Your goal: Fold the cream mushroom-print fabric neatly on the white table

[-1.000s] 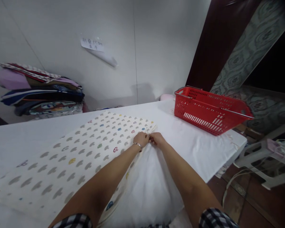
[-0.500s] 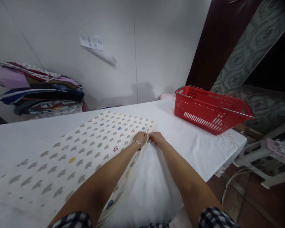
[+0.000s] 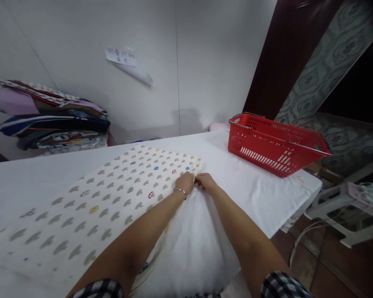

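A cream pillowcase (image 3: 112, 198) printed with grey and coloured mushroom shapes lies flat on the white-covered table (image 3: 261, 194). A white pillow (image 3: 199, 244) bulges out of its near open end. My left hand (image 3: 185, 182), with a bracelet on the wrist, and my right hand (image 3: 205, 181) are pinched side by side on the pillowcase's opening edge near its far right corner. Both hands are closed on the fabric, fingers touching each other.
A red plastic basket (image 3: 276, 145) with metal handles stands at the table's far right. A stack of folded fabrics (image 3: 52, 116) sits against the wall at the back left. A paper note (image 3: 122, 56) hangs on the wall. White stools (image 3: 345, 207) stand on the floor to the right.
Both hands have stayed pinched on the pillowcase edge, shifting only slightly. The view moved a little.
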The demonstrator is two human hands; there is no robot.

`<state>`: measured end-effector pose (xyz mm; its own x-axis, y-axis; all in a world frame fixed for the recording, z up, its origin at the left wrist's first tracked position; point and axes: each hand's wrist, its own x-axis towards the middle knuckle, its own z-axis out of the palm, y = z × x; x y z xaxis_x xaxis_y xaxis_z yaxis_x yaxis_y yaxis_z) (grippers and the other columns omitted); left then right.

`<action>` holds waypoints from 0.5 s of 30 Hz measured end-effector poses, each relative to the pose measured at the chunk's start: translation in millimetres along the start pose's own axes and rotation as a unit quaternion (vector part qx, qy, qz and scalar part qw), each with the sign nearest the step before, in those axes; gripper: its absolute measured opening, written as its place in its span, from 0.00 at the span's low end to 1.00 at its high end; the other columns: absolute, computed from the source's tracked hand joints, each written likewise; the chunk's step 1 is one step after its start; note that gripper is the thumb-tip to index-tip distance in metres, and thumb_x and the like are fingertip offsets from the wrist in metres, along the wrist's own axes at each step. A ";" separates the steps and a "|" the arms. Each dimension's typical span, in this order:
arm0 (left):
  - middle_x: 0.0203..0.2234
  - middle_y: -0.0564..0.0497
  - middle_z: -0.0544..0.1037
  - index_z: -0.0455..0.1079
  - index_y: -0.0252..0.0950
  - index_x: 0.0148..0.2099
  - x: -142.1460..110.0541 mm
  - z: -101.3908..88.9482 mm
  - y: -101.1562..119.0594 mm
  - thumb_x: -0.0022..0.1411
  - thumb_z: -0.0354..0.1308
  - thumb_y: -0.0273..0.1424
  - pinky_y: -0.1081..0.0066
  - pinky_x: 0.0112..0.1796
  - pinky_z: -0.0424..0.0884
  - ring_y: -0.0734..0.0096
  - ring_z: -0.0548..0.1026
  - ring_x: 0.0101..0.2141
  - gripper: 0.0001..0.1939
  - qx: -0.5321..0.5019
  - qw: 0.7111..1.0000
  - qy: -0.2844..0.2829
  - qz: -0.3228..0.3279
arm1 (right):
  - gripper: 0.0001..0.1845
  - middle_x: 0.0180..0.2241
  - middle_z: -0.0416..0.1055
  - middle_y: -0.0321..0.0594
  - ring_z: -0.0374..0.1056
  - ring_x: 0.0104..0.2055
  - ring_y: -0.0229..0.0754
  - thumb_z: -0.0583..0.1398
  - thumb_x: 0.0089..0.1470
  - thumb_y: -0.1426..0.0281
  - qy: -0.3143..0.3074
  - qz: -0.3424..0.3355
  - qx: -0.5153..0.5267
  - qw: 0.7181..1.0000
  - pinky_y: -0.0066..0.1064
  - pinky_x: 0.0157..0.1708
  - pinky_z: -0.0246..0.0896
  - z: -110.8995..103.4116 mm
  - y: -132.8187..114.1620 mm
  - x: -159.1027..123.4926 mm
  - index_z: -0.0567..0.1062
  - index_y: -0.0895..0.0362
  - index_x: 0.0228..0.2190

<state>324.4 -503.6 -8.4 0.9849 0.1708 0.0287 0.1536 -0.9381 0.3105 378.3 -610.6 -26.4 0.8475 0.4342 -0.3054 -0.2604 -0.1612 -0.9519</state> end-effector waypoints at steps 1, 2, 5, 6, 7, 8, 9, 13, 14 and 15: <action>0.40 0.43 0.71 0.70 0.35 0.40 -1.7 0.1 0.7 0.59 0.45 0.31 0.67 0.38 0.66 0.63 0.71 0.41 0.14 0.028 0.999 -0.005 0.017 | 0.08 0.11 0.64 0.33 0.55 0.12 0.29 0.55 0.43 0.75 -0.001 -0.001 0.000 1.000 0.21 0.11 0.41 0.0 0.4 0.3 0.66 0.59 0.16; 0.39 0.43 0.70 0.70 0.35 0.40 -3.2 -0.2 1.2 0.59 0.45 0.32 0.67 0.38 0.66 0.63 0.71 0.40 0.14 0.053 0.998 -0.009 0.032 | 0.08 0.11 0.64 0.33 0.56 0.13 0.30 0.55 0.43 0.75 -0.001 -0.002 0.000 1.000 0.21 0.11 0.41 0.1 0.7 0.6 0.66 0.59 0.15; 0.40 0.43 0.69 0.69 0.35 0.41 -6.5 -1.7 1.5 0.58 0.46 0.33 0.66 0.37 0.67 0.62 0.70 0.40 0.14 0.081 0.996 -0.017 0.046 | 0.09 0.11 0.64 0.33 0.57 0.13 0.30 0.54 0.42 0.76 0.000 -0.003 0.002 1.000 0.21 0.11 0.42 1.0 1.2 1.1 0.65 0.58 0.14; 0.40 0.43 0.69 0.69 0.35 0.41 -7.3 -1.9 1.4 0.58 0.46 0.34 0.66 0.37 0.67 0.62 0.70 0.41 0.13 0.081 0.995 -0.016 0.047 | 0.09 0.11 0.63 0.33 0.57 0.13 0.30 0.55 0.42 0.76 0.000 -0.002 0.003 1.000 0.21 0.11 0.42 1.4 1.2 1.2 0.64 0.58 0.14; 0.40 0.43 0.69 0.68 0.35 0.41 -7.9 -1.6 1.4 0.57 0.47 0.34 0.66 0.37 0.67 0.62 0.70 0.41 0.13 0.081 0.995 -0.014 0.048 | 0.09 0.11 0.63 0.33 0.56 0.13 0.30 0.55 0.41 0.76 0.000 -0.002 0.004 1.000 0.21 0.11 0.41 1.7 1.1 1.2 0.64 0.58 0.14; 0.41 0.43 0.69 0.68 0.35 0.41 -8.3 -0.9 1.5 0.56 0.48 0.34 0.66 0.37 0.67 0.62 0.70 0.41 0.13 0.081 0.995 -0.008 0.049 | 0.09 0.11 0.63 0.33 0.56 0.12 0.30 0.55 0.41 0.75 0.000 -0.002 0.006 1.000 0.21 0.10 0.41 1.9 0.8 1.1 0.64 0.58 0.14; 0.41 0.43 0.69 0.68 0.35 0.41 -8.5 0.2 1.8 0.56 0.49 0.34 0.66 0.37 0.67 0.62 0.69 0.41 0.13 0.082 0.995 -0.002 0.050 | 0.08 0.11 0.63 0.32 0.55 0.12 0.29 0.55 0.41 0.75 -0.001 0.000 0.008 1.000 0.21 0.10 0.40 1.8 0.3 0.9 0.64 0.58 0.14; 0.40 0.42 0.69 0.66 0.33 0.43 -7.0 5.4 5.3 0.56 0.48 0.30 0.66 0.37 0.67 0.61 0.69 0.41 0.13 0.080 0.996 0.010 0.032 | 0.07 0.12 0.63 0.32 0.55 0.12 0.29 0.56 0.40 0.76 -0.006 0.020 0.015 1.000 0.21 0.10 0.39 0.5 -4.0 0.6 0.63 0.58 0.15; 0.40 0.42 0.69 0.66 0.33 0.44 -6.3 6.3 6.3 0.56 0.48 0.30 0.65 0.37 0.68 0.60 0.69 0.41 0.13 0.079 0.996 0.008 0.026 | 0.07 0.13 0.64 0.32 0.55 0.12 0.29 0.56 0.39 0.76 -0.006 0.028 0.014 0.999 0.21 0.10 0.39 0.2 -5.7 1.2 0.63 0.58 0.16; 0.40 0.42 0.69 0.66 0.33 0.44 -5.7 6.9 7.3 0.57 0.47 0.29 0.65 0.36 0.68 0.60 0.69 0.41 0.13 0.079 0.997 0.005 0.021 | 0.06 0.13 0.65 0.33 0.56 0.12 0.29 0.56 0.39 0.76 -0.004 0.038 0.013 0.999 0.21 0.10 0.38 -0.1 -7.6 2.3 0.63 0.58 0.16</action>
<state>320.4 -513.5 -12.8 0.9901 0.1321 0.0478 0.1233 -0.9802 0.1550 382.3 -608.4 -19.9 0.8209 0.4288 -0.3772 -0.3365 -0.1705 -0.9261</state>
